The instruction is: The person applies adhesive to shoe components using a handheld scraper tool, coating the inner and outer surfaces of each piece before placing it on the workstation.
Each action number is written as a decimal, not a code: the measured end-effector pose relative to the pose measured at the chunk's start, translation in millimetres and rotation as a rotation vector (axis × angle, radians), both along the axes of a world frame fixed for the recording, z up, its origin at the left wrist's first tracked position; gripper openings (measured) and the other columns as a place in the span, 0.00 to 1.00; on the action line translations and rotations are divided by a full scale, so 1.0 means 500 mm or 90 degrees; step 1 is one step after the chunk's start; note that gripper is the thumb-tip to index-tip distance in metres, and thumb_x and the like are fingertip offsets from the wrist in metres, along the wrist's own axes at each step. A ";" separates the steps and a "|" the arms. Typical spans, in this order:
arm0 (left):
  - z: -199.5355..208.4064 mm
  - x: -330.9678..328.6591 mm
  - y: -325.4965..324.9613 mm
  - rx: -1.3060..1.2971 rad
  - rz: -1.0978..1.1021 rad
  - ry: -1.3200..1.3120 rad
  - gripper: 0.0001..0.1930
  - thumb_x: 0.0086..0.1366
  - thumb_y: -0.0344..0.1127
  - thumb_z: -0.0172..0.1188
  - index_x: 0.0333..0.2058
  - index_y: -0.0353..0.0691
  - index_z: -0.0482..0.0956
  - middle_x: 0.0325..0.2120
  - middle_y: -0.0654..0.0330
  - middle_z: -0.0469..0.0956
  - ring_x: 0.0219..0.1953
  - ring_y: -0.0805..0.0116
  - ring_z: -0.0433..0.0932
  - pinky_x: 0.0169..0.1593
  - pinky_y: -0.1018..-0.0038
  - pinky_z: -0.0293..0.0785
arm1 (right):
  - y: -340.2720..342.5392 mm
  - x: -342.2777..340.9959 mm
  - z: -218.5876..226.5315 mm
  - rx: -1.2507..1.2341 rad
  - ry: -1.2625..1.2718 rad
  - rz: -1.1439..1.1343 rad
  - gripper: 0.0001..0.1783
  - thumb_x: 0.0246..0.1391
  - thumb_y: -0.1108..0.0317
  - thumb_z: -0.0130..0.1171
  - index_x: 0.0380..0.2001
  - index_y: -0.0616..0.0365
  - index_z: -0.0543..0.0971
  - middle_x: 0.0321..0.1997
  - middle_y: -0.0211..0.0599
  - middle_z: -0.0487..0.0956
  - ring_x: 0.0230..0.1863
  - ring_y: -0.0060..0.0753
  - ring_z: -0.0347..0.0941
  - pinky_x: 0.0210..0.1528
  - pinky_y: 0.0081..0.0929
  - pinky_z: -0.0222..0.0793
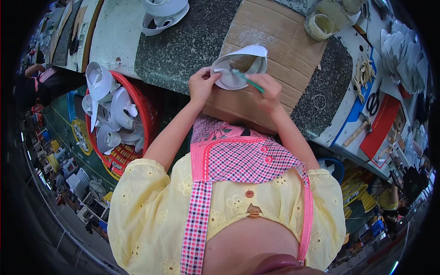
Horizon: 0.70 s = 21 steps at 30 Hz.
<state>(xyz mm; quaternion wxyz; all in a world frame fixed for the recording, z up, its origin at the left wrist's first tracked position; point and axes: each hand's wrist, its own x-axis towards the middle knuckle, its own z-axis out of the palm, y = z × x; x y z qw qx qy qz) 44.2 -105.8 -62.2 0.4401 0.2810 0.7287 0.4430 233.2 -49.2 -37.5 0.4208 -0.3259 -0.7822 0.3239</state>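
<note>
My left hand (201, 84) grips the near left rim of a white shoe upper (231, 81), thumb on the inside. The upper rests on a sheet of brown cardboard (284, 57), its hollow side facing up and a brownish patch showing inside. In my right hand (267, 90) is a brush with a green handle (255, 85); its pale head reaches into the upper. The bristles are too blurred to make out clearly.
A red basket (149, 110) full of white uppers stands left of the table. More white uppers (162, 20) lie at the back. A crusted glue jar (319, 26) stands at the back right. Scissors (372, 103), a hammer (357, 133) and a red strip (381, 123) lie further right.
</note>
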 end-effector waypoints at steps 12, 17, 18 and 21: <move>0.026 0.000 0.005 -0.032 -0.015 -0.148 0.12 0.48 0.24 0.58 0.34 0.30 0.74 0.26 0.60 0.76 0.27 0.77 0.73 0.32 0.83 0.69 | 0.023 -0.022 0.007 0.088 -0.016 0.086 0.15 0.30 0.78 0.54 0.29 0.55 0.75 0.27 0.35 0.73 0.29 0.36 0.71 0.28 0.27 0.68; 0.029 -0.010 0.010 -0.068 -0.022 -0.158 0.11 0.48 0.24 0.57 0.34 0.29 0.74 0.25 0.61 0.76 0.26 0.78 0.73 0.30 0.83 0.68 | -0.013 -0.006 0.022 0.082 -0.093 0.194 0.13 0.29 0.77 0.52 0.27 0.56 0.75 0.24 0.35 0.73 0.26 0.37 0.70 0.27 0.28 0.67; 0.040 -0.008 0.014 -0.080 -0.014 -0.165 0.11 0.48 0.24 0.56 0.33 0.30 0.75 0.25 0.61 0.76 0.25 0.78 0.73 0.30 0.83 0.68 | -0.013 0.006 0.032 0.048 -0.093 0.210 0.13 0.29 0.76 0.51 0.26 0.56 0.74 0.23 0.35 0.73 0.25 0.37 0.70 0.27 0.28 0.67; 0.064 -0.012 0.018 -0.080 -0.049 -0.105 0.11 0.47 0.27 0.57 0.32 0.30 0.76 0.22 0.61 0.76 0.23 0.77 0.73 0.28 0.82 0.67 | 0.037 0.030 0.085 -0.060 0.011 0.050 0.10 0.33 0.77 0.53 0.26 0.58 0.76 0.23 0.37 0.74 0.24 0.37 0.71 0.28 0.26 0.67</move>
